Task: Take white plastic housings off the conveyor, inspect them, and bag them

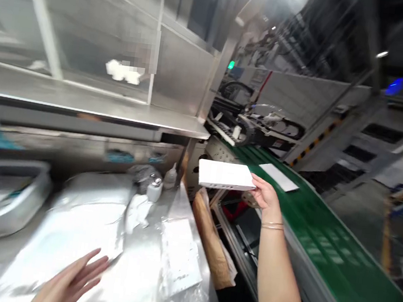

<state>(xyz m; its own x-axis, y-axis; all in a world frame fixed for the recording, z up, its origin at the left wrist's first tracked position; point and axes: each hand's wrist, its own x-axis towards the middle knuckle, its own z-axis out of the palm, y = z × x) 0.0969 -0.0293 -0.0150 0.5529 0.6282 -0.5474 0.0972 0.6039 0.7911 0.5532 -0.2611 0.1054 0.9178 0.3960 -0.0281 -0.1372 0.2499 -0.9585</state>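
Note:
My right hand grips the right end of a flat white box and holds it level in the air, just left of the green conveyor belt. A second flat white box lies on that belt a little beyond my hand. My left hand hovers low at the front, fingers stretched out and empty, over white plastic bags spread on the steel worktable.
A steel shelf runs above the table. Small white bottles stand at its back edge. A white tub sits at the left. A brown paper bag hangs between table and belt. Machinery stands behind the belt.

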